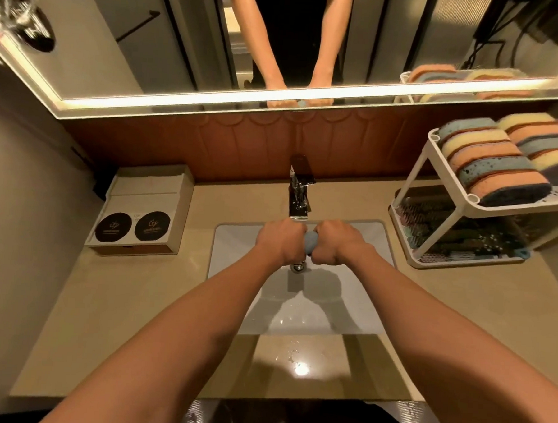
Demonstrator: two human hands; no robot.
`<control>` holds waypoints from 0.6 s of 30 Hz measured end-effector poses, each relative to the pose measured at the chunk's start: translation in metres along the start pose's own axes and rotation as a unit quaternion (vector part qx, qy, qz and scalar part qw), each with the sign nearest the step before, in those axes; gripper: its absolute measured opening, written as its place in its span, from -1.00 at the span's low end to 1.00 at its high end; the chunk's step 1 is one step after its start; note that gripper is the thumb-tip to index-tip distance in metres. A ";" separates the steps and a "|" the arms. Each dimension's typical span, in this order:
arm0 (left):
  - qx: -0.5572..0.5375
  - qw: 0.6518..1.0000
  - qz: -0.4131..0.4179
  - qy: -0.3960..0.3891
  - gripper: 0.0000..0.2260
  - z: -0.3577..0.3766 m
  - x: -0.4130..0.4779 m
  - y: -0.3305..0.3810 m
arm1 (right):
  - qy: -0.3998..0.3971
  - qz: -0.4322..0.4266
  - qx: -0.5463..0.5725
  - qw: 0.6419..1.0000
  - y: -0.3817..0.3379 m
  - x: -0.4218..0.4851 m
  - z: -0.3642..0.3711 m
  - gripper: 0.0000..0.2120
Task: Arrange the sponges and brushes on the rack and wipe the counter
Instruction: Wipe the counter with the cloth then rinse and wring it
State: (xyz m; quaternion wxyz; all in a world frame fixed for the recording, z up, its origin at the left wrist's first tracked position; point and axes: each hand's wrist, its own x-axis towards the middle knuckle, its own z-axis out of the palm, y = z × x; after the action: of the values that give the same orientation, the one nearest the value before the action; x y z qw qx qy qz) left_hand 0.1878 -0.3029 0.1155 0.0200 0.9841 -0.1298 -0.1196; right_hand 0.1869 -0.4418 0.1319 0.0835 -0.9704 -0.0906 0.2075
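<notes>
Over the white sink (pixel 234 241), just below the faucet (pixel 299 193), my left hand (pixel 279 242) and my right hand (pixel 337 243) both grip a small light blue cloth (pixel 311 240), bunched between the two fists. Only a short piece of it shows. A white two-tier rack (pixel 411 182) stands on the beige counter (pixel 137 301) at the right. Several sponges (pixel 490 157) in blue, yellow and orange stand in rows on its top tier. Several brushes (pixel 445 220) lie on its bottom tier.
A box of paper towels (pixel 142 210) with two dark round labels sits on the counter at the left. A lit mirror (pixel 279 49) runs along the back wall. Water drops (pixel 296 357) glint on the counter's front edge.
</notes>
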 end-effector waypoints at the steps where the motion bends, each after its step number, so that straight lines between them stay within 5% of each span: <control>1: -0.017 1.000 -0.008 -0.015 -0.74 -0.001 0.000 0.001 | -0.005 -0.004 0.001 1.000 0.002 0.001 -0.001 -0.70; 5: -0.157 0.984 -0.068 -0.043 -0.49 -0.001 -0.003 -0.007 | 0.067 -0.056 0.050 0.995 0.007 0.003 -0.002 -0.43; 9: -0.274 0.958 -0.084 -0.002 -0.46 0.007 -0.019 -0.018 | 0.027 -0.044 0.325 0.944 0.012 -0.013 -0.004 0.06; 11: -0.365 0.927 -0.085 0.025 -0.51 0.009 -0.027 -0.018 | -0.032 -0.012 0.464 0.885 0.013 -0.021 -0.003 -0.05; 14: -0.406 0.912 -0.043 0.025 -0.69 0.000 -0.036 -0.009 | -0.049 -0.033 0.532 0.845 0.008 -0.026 0.002 -0.58; 18: -0.516 0.856 0.014 0.018 -0.74 -0.011 -0.045 0.000 | 0.028 -0.030 0.658 0.752 -0.012 -0.024 0.007 -0.62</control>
State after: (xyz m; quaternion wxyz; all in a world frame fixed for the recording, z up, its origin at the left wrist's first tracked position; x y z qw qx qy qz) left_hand 0.1478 -0.2913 0.1371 0.5289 0.8328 -0.0624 -0.1511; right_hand 0.1612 -0.4343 0.1373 0.7101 -0.6778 0.0414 0.1860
